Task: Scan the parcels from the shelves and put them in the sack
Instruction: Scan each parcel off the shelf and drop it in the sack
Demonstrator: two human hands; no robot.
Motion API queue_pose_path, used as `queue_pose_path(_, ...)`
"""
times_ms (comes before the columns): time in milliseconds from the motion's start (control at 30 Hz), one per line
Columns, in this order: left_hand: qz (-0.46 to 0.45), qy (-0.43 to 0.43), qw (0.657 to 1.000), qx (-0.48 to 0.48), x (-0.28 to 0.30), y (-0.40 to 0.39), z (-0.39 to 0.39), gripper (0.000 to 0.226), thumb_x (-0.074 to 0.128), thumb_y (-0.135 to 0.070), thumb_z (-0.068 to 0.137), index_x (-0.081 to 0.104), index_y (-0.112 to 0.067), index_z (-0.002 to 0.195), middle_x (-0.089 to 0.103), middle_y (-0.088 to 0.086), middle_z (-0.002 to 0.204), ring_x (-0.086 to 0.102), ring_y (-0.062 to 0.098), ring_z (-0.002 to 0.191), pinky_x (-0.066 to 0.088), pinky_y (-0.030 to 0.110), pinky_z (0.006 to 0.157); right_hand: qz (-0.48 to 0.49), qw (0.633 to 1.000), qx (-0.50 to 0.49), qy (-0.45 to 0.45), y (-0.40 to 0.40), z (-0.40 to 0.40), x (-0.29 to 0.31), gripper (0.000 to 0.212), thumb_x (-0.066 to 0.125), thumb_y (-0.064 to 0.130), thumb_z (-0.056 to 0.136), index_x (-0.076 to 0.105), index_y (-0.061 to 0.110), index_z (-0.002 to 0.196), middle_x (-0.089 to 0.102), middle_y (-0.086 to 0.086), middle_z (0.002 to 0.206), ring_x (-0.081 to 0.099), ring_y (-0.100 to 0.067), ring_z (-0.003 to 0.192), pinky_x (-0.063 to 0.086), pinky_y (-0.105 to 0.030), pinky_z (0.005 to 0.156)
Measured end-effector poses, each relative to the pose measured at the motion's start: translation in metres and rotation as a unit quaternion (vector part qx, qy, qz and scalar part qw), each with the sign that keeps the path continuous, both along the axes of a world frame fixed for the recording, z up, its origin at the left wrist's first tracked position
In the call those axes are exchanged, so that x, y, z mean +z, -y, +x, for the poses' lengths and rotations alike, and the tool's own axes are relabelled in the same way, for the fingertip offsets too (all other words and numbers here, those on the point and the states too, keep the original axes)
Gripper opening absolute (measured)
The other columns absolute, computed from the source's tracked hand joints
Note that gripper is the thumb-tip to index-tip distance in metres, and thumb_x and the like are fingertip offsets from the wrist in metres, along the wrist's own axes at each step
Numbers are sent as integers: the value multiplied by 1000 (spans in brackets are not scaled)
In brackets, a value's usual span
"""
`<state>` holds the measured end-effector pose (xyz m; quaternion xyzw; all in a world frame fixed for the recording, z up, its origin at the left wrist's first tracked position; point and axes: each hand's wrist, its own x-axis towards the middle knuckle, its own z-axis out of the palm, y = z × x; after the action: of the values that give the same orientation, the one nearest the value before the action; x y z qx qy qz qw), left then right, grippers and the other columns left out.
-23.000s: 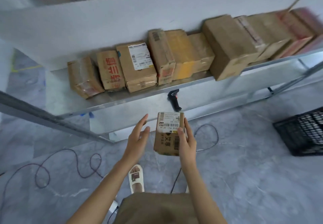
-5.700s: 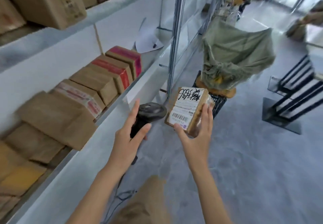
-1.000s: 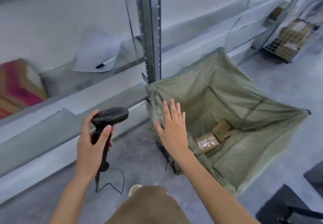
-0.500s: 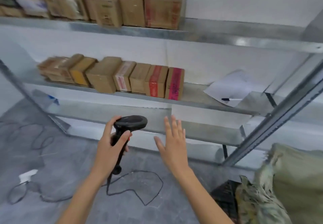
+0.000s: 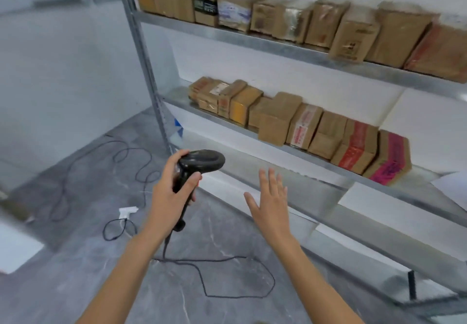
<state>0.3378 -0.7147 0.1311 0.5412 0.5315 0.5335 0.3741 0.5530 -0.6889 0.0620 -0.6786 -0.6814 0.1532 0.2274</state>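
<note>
Left hand (image 5: 171,195) gripped scanner (image 5: 199,165), ready; right hand (image 5: 271,202) spread wide, empty, reaching toward parcels (image 5: 298,124) along shelf front edge.

A grey marbled floor (image 5: 75,285) carries a black cable (image 5: 202,280) that loops past a small white plug (image 5: 129,211). A second, thinner cable (image 5: 121,157) snakes toward the grey metal post (image 5: 141,53). White wall (image 5: 63,58) stands behind. A white paper (image 5: 452,184) lies at the right edge, partly cut off, and a blue scrap (image 5: 178,126) sits near the post's foot
</note>
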Motion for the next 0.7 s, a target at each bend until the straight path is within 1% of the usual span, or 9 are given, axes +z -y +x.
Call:
queue_pose_path(67,12,4,1000,27,4,-12,-25,46,61,-17,98,48,-49,129,71,1,85,62,19,62,53,28,59,-2,1000,21,10,-21,-27,1,70,41,44,105,3,23,160,-8,-3,168,-10,-24,155,-12,-33,120)
queue_pose_path(133,18,10,999,50,3,-23,-47,46,61,-17,99,49,-49,129,71,5,86,62,21,63,53,30,59,-7,999,40,11,-41,-51,0,70,41,45,105,2,24,160,-9,-2,168,-11,-25,155,-10,-35,122)
queue_pose_path(267,15,25,996,90,-6,-48,-86,46,61,-17,100,48,-44,134,69,9,83,60,24,62,51,37,59,-19,997,77,15,-88,-96,-4,71,39,46,105,0,25,160,-11,-2,168,-13,-24,154,-6,-38,123)
queue_pose_path(367,10,21,992,121,-12,-78,-111,46,61,-17,99,48,-43,135,69,7,84,60,21,62,52,36,60,-22,994,102,15,-131,-125,-10,72,38,48,105,-2,26,160,-13,0,168,-16,-24,154,-5,-40,124)
queue_pose_path(433,4,18,990,137,-13,-105,-123,45,61,-19,99,48,-43,135,71,9,87,62,20,64,55,34,62,-22,994,111,13,-165,-141,-15,72,38,49,105,-4,27,160,-16,1,167,-18,-23,153,-6,-40,124)
queue_pose_path(500,6,23,989,146,-12,-139,-131,44,61,-19,100,48,-43,134,71,11,87,63,21,66,57,34,62,-26,992,120,12,-202,-154,-18,72,37,49,105,-6,27,160,-18,2,167,-19,-23,153,-7,-40,124)
queue_pose_path(600,2,27,989,147,-6,-197,-139,43,59,-15,100,48,-40,133,68,15,84,61,18,62,54,33,60,-36,992,121,-1,-261,-168,-18,72,36,48,106,-7,27,160,-19,1,166,-19,-23,153,-11,-37,121)
queue_pose_path(700,0,45,989,142,-3,-251,-147,43,60,-13,99,49,-37,133,67,18,87,60,18,60,53,27,55,-40,991,129,-3,-319,-181,-16,72,35,48,106,-9,27,159,-21,2,166,-20,-24,153,-14,-36,120)
